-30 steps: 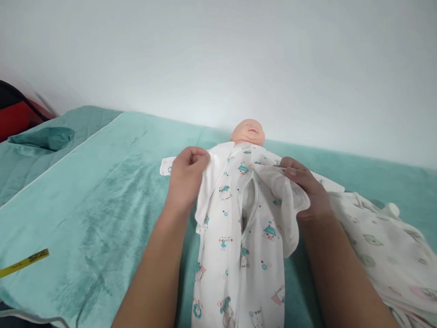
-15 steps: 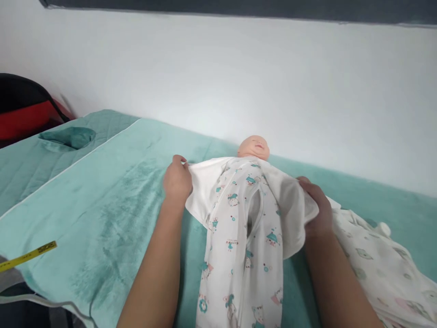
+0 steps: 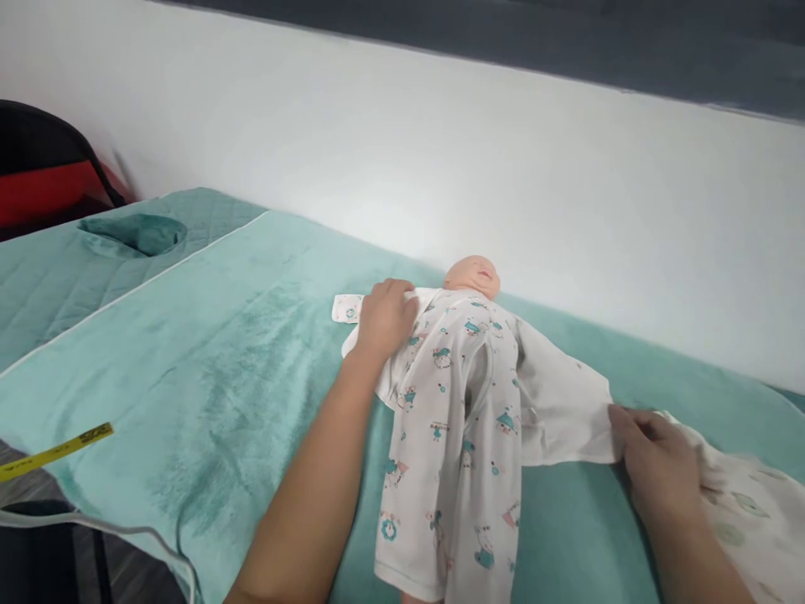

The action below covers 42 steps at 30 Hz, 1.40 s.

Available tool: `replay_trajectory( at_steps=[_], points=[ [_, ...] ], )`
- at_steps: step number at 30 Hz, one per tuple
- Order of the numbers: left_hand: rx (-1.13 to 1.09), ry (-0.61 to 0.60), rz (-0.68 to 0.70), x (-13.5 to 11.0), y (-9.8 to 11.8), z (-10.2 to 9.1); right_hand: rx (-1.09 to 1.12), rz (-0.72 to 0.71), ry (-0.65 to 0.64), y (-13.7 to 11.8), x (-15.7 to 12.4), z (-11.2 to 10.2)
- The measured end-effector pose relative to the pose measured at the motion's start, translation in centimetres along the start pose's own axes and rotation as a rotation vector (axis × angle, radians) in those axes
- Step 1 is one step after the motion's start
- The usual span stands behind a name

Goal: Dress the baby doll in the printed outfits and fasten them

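Observation:
A baby doll lies on its back on a teal towel, dressed in a white printed romper. My left hand rests on the romper's left shoulder flap with fingers curled over the cloth. My right hand pinches the outer edge of the romper's white right flap, which is stretched out flat toward the right. The romper's front is open down the middle.
A second printed cloth lies at the right under my right hand. A yellow tape measure sits at the towel's left front edge. A dark teal pouch and a red-black bag are at far left. A white wall stands behind.
My right hand has drawn the right flap outward to the right and laid it flat. My left hand moved inward onto the doll's shoulder. The view tilted up.

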State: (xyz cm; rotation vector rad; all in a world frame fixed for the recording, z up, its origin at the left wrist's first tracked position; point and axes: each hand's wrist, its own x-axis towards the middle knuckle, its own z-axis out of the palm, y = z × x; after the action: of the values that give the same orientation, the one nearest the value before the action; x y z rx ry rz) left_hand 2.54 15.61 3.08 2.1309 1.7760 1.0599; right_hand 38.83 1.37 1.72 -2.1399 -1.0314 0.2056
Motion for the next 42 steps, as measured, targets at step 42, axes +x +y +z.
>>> replay_trajectory(
  at_steps=[42],
  points=[
    [0.108,0.037,-0.474,2.4,-2.0,1.3,-0.156,-0.203,-0.194,-7.1,8.7,7.4]
  ],
)
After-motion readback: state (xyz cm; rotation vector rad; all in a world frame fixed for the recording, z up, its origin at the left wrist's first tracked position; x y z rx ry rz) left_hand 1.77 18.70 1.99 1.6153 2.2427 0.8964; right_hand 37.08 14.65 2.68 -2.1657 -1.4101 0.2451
